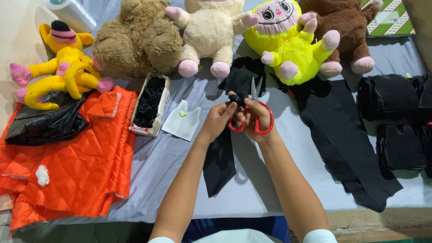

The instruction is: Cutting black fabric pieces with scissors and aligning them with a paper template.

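Both forearms extend over the grey table cover. Right hand has its fingers closed through the red-handled scissors, blades slightly parted and pointing away. Left hand pinches a strip of black fabric at the blades (the strip trails toward the body). Just left lie a white pattern piece and a cardboard box of black cut-outs. Plush toys line the far edge.

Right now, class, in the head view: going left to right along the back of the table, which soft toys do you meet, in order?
Yellow toy with pink paws → tan bear → cream toy with pink feet → bright yellow-green toy with a pink face → dark brown bear.
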